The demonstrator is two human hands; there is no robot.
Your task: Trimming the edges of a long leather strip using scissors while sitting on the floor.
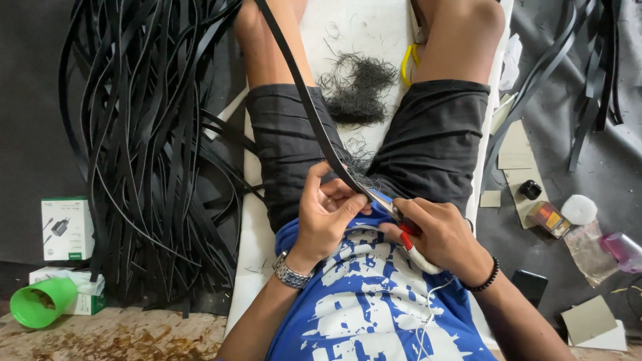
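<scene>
My left hand pinches a long black strap that runs up across my left thigh and out of the top of the view. My right hand grips a small knife with a red and white handle. Its blade meets the strap's lower end at my left fingertips. Thin black shavings lie heaped between my legs on a white board. I sit in dark shorts and a blue printed shirt.
A large tangle of black straps covers the dark floor at left. A green cup and white boxes lie lower left. At right are cardboard scraps, a small bottle, a yellow loop and more straps.
</scene>
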